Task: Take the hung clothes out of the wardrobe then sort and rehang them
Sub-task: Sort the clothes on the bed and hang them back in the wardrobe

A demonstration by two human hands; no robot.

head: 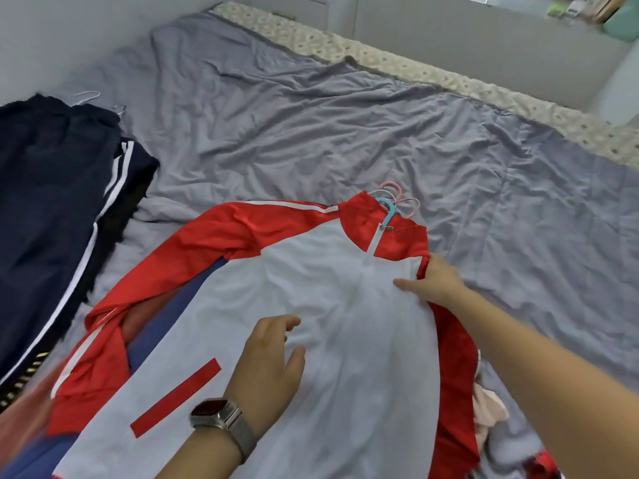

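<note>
A red, white and blue track jacket [345, 288] lies face up on the bed, on top of other clothes. Blue and pink hanger hooks [394, 202] stick out past its red collar. My right hand [432, 280] grips the jacket's right edge near the shoulder, thumb on top of the white cloth and fingers under it. My left hand [273, 357], with a metal watch on the wrist, hovers over or lightly rests on the white chest with relaxed fingers. A pile of dark navy clothes with white stripes [58, 209] lies at the left, with white hanger hooks [88, 96] at its far end.
A wrinkled grey sheet [345, 126] covers the bed. A patterned mattress edge [432, 76] runs along the far side beside white furniture [484, 39]. Pink and red garments [491, 409] are bunched under my right forearm at the lower right.
</note>
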